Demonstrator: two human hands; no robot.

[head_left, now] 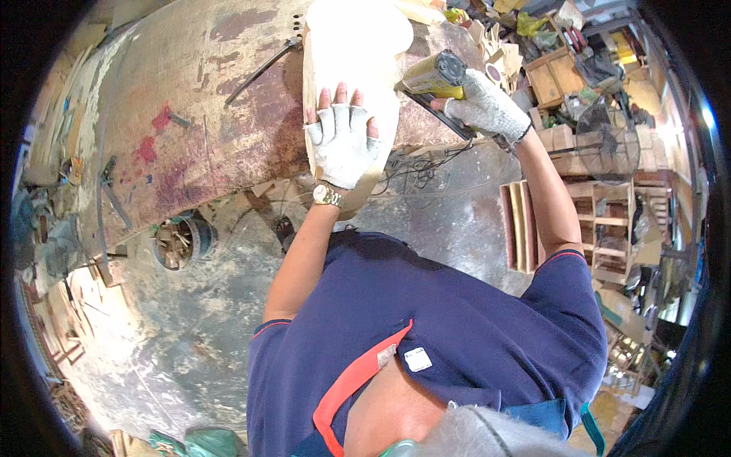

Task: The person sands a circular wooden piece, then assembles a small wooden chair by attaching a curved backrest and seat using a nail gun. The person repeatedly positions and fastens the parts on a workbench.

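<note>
A long pale wooden board [358, 65] with a rounded, glare-whitened far end lies across the workbench, its near end overhanging the edge. My left hand [343, 145], in a white fingerless glove and wearing a metal wristwatch [327, 196], rests flat on the board with fingers spread. To the right of the board, my right hand [487, 107], gloved the same way, is wrapped round a yellow and black nail gun [430, 78]. The nail gun's black magazine slants toward the bench's near edge. My hand hides its handle, and I cannot tell whether its nose touches the board.
The worn bench top [221, 99] carries a thin black rod [259, 72]. Dark cables [419, 175] hang below its near edge. A round bin of wood scraps [179, 240] stands on the floor at left. Wooden racks [609, 221], upright boards [521, 228] and a fan [607, 141] are on the right.
</note>
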